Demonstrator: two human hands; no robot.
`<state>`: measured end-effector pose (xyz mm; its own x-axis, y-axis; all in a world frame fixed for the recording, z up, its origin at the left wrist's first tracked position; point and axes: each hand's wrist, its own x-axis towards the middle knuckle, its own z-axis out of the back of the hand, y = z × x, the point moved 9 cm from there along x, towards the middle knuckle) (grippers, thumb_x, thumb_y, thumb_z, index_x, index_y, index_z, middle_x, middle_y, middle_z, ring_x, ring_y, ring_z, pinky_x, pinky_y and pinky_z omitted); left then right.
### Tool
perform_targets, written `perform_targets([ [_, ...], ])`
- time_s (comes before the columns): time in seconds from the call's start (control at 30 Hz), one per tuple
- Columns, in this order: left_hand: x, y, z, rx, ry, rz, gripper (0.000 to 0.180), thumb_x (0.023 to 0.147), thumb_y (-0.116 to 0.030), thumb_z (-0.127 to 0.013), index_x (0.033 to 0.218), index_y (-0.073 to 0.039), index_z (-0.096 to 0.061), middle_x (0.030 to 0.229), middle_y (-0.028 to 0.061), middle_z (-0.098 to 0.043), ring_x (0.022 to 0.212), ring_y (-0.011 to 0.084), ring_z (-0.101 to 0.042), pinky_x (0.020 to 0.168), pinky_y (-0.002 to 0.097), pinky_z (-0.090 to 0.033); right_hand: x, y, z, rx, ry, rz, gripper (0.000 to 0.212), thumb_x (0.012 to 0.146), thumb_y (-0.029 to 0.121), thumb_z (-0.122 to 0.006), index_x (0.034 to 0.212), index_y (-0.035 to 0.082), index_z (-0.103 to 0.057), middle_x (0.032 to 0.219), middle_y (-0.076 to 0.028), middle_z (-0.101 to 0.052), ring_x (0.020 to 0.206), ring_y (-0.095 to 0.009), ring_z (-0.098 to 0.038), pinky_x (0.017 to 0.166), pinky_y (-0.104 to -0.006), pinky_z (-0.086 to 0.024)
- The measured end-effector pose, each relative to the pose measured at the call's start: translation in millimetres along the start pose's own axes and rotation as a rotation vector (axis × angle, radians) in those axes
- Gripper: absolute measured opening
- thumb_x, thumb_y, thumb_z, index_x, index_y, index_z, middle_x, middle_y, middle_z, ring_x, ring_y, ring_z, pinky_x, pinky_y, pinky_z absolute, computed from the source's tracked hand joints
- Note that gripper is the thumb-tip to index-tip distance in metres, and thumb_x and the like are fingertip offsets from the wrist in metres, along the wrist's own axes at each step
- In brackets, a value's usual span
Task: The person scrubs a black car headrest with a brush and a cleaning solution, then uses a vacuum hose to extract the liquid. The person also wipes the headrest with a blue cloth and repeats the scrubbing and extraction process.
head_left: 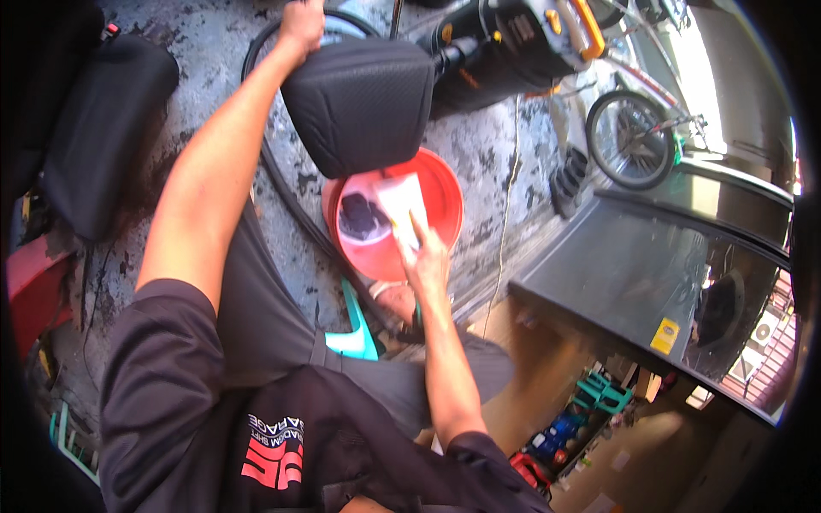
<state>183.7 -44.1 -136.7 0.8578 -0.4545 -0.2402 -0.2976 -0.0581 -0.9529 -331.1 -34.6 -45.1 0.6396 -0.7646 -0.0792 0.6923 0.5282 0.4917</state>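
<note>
A black padded headrest is held up over the far rim of a red bucket. At its upper left corner my left hand is closed, seemingly round one of its posts; the fingers are partly cut off by the picture's edge. My right hand grips a white, sponge-like block with a yellowish side, blurred by motion, over the bucket's mouth. Inside the bucket are whitish liquid and a dark patch that I cannot make out.
Black seat parts lie at the left. A black hose curves behind the bucket. Beyond stands a black and orange machine, with a bicycle wheel at far right. A turquoise stool is beside my leg; a dark panel stands right.
</note>
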Motion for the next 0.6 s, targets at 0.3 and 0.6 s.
perform_targets([
  [0.3,-35.0,-41.1,-25.8,0.225,-0.108,-0.206,0.069,0.110,-0.054,-0.057,0.065,-0.002,-0.064,0.057,0.0103,-0.061,0.047,0.0221,-0.057,0.049,0.0446,-0.039,59.5,119.0,95.2,0.148,-0.204,0.169,0.049,0.099,0.021,-0.083,0.143,0.002,-0.072,0.118,-0.019,-0.080,0.098,-0.018,-0.076,0.083,-0.0347,-0.060],
  [0.6,-32.0,-38.5,-36.2,0.172,-0.092,-0.408,0.057,0.111,-0.041,-0.059,0.073,0.002,-0.062,0.057,0.0118,-0.058,0.055,0.0197,-0.056,0.055,0.0454,-0.041,102.4,137.4,46.6,0.055,-0.093,0.081,0.052,0.099,0.028,-0.082,0.145,0.008,-0.071,0.116,-0.024,-0.080,0.102,-0.030,-0.081,0.089,-0.0399,-0.061],
])
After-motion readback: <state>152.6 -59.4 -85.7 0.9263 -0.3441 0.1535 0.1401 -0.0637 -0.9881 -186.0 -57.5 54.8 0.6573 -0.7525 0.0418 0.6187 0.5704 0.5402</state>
